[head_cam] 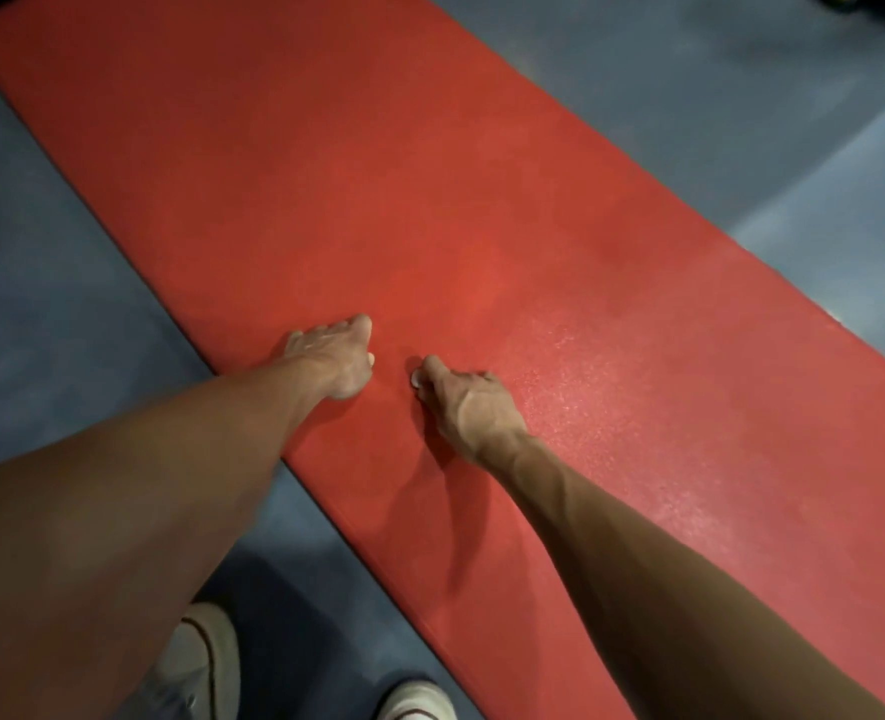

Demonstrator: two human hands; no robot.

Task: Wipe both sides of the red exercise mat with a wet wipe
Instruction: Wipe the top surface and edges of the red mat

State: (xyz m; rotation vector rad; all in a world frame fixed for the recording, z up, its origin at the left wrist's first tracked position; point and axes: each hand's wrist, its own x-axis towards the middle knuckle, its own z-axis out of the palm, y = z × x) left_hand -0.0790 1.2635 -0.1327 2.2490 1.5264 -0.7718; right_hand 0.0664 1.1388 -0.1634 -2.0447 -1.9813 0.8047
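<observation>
Grey-blue floor [55, 262] fills both sides of the frame, with a paler patch of light at right [845, 210] and darker shade at bottom centre.

two white shoes [206, 662] on grey-blue floor [66, 283].

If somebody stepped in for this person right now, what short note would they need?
Left hand: fingers resting on the red mat near its left edge, holding nothing visible.
Right hand: curled on the mat, something small and whitish under the fingertips, probably the wet wipe; too little shows to be sure.
Mat: flat on the grey floor, one side up.
Done: unclear.
Left: finish this side, flip, wipe the other.
</observation>
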